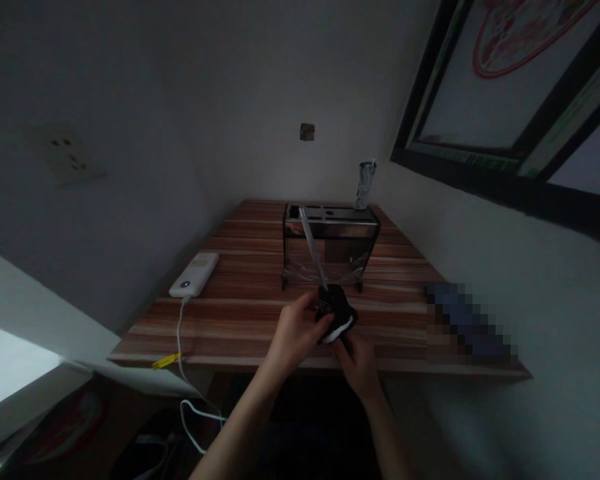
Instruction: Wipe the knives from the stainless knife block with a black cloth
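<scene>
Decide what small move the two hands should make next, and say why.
Perhaps ease the small black, white-edged object slightly away from the black-framed, silver-topped rack: the left hand and right hand are both at it, and the long, thin grey strip rising from it overlaps that rack in view; whether they touch is unclear.

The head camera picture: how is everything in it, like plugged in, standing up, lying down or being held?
Black thing, held by the left hand and right hand
Silver stick, slanting up from the black thing
Rack, standing upright
Clear plastic, crumpled low on the rack
Silver packet, upright, slightly tilted
White power bank, lying flat, cord plugged in
Wall socket, nothing plugged in
Dark blue thing, too blurred to tell
</scene>
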Demonstrator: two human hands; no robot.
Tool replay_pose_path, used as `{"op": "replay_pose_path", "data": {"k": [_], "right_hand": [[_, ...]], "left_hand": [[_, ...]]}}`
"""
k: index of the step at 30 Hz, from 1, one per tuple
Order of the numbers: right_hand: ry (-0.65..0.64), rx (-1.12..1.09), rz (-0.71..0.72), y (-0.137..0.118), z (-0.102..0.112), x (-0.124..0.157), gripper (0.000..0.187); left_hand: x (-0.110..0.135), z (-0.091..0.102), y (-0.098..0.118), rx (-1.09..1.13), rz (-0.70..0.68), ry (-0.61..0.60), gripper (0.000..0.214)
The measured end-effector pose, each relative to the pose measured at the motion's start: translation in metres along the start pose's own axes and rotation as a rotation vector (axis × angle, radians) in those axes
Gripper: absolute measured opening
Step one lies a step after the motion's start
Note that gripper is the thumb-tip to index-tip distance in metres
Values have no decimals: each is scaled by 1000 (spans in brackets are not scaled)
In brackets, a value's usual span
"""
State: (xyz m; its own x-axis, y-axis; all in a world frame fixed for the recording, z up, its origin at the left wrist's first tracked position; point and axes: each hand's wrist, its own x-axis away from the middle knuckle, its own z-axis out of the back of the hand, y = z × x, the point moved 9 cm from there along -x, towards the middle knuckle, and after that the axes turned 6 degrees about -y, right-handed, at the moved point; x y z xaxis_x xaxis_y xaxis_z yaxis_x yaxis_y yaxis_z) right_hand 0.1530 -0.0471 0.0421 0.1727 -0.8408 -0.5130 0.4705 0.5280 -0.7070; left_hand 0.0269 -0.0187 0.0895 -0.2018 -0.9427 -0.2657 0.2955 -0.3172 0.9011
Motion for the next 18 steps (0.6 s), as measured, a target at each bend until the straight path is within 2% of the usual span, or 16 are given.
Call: {"op": "replay_pose_path", "data": {"k": [4, 13, 18], "right_hand": [[-25, -21, 0, -2, -1, -1, 21], [-47, -32, -13, -1, -3, -2, 20], [-103, -55, -54, -1, -8, -2, 20]], "left_hand": [[3, 3, -2, -19, -12, 28, 17], [3, 10, -8, 168, 18, 70, 18], [-1, 21, -11, 332, 63, 107, 21]]}}
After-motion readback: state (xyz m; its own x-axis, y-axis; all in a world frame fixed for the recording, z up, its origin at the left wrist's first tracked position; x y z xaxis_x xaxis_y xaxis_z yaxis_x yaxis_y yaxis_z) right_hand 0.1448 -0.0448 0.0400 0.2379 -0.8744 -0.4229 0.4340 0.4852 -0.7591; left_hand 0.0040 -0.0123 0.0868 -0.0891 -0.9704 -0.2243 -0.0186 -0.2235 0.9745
